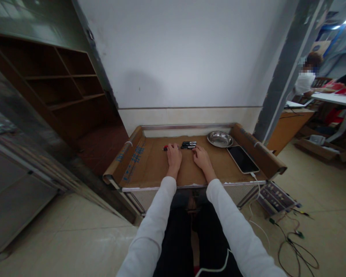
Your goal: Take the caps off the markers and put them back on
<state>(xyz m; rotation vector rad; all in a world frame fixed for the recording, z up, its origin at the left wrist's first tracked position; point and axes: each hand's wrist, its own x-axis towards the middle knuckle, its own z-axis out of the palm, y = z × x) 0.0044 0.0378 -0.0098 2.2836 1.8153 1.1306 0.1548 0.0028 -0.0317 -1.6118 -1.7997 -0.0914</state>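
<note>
Black pens (pixel 188 142) are seemingly lined up, a red pen (pixel 165 147) waiting; left hand (pixel 174 156) and right hand (pixel 201 157) are being held apart, grips unclear.

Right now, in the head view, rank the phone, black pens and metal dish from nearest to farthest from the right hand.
From the right hand:
1. black pens, left, by its fingertips
2. metal dish, ahead and right
3. phone, farther right

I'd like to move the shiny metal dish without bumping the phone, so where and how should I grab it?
Probably pinch the metal dish by its left rim, coming from the near left: it sits open side up, its rim exposed there, while the phone crowds its near right.
</note>
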